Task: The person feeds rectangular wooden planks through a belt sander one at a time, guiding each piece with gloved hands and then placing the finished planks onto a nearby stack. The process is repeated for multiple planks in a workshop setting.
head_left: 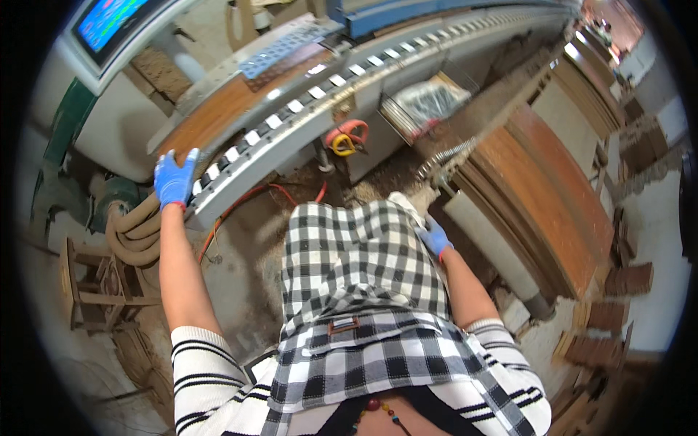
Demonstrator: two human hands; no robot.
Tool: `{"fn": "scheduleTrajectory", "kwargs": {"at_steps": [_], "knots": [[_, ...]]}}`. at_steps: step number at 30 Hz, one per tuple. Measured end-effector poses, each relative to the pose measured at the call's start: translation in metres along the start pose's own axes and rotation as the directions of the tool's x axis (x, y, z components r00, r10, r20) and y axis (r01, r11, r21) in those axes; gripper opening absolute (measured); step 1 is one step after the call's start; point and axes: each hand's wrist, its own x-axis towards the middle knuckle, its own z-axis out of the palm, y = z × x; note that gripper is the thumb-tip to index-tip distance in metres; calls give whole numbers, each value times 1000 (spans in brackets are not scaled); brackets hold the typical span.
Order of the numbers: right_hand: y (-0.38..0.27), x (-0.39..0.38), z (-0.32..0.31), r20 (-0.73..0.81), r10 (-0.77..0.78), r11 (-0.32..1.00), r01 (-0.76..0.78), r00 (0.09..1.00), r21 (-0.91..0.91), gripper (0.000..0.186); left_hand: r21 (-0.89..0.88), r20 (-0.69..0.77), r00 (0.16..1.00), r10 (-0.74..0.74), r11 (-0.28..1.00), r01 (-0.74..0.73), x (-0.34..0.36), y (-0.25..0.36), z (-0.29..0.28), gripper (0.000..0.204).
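Note:
My left hand (175, 180), in a blue glove with a red cuff, rests at the near end of a long brown wooden board (218, 115). Its fingers are spread and grip nothing. The board lies on a long machine bed, along a conveyor track (273, 122) with black and white pads. My right hand (435, 236), also blue-gloved, hangs low beside my black and white checked apron (360, 254). Its thumb and fingers look apart, with nothing visible in them, though the apron's edge hides part of the hand.
At the upper left is a screen (109, 25). A blue perforated plate (287, 47) lies over the board. Red and yellow rings (346, 139) hang under the track. A stack of brown panels (538, 196) stands at right beside a grey roller (494, 251). Thick hoses (134, 232) coil at left near a wooden stool (102, 283).

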Motion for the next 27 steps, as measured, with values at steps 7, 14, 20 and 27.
{"fn": "scheduleTrajectory", "kwargs": {"at_steps": [7, 14, 20, 27], "knots": [[-17, 9, 2, 73, 148, 898, -164, 986, 408, 84, -19, -55, 998, 11, 1000, -12, 6, -16, 19, 77], [-12, -6, 7, -115, 216, 939, -238, 970, -247, 64, -46, -53, 998, 18, 999, -20, 5, -7, 19, 76], [-12, -4, 0, -294, 74, 993, -98, 953, -68, 31, -28, -42, 999, -12, 1000, 11, 5, -9, 24, 77], [8, 19, -5, -297, 57, 971, 17, 953, 240, 23, -35, -42, 999, -1, 999, -1, 7, -15, 22, 77]]}}
